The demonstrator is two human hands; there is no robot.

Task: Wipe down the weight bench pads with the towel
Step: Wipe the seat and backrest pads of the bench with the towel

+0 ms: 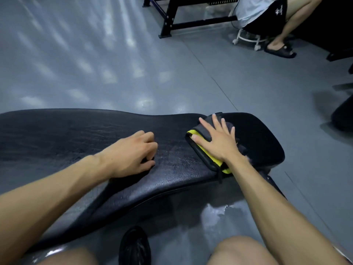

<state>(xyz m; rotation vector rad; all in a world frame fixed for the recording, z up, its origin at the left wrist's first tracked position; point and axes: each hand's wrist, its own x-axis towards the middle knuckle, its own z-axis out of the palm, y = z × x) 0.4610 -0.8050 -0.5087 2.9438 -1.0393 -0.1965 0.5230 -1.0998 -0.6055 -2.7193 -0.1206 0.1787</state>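
A long black bench pad (76, 134) stretches across the picture from 9 o'clock to 3 o'clock. Its top looks bumpy and a little shiny.

The right hand (219, 140) lies flat on a towel (205, 144) at the 3 o'clock end of the pad. The towel is dark grey on top and bright yellow underneath, with a black edge. The fingers (215, 121) of this hand are straight and spread wide, pressing down on the cloth and not curled round it. The thumb points toward 9 o'clock and rests on the yellow part. A bit of the towel hangs over the near edge of the pad.

The left hand (131, 153) sits on the middle of the pad, a little way from the towel, toward 9 o'clock of it. Its fingers are curled under, and the knuckles and fingertips rest on the black top. It holds nothing.

Both bare arms reach in from 6 o'clock. Two bare knees show at the bottom, with a black shoe (135, 245) on the grey floor (95, 64) between them.

Far off at 1 o'clock, another person sits on a white stool (248, 39) with little wheels, wearing black shorts and a black sandal (280, 50). Beside them, toward 12 o'clock, stands a black metal frame (172, 18).
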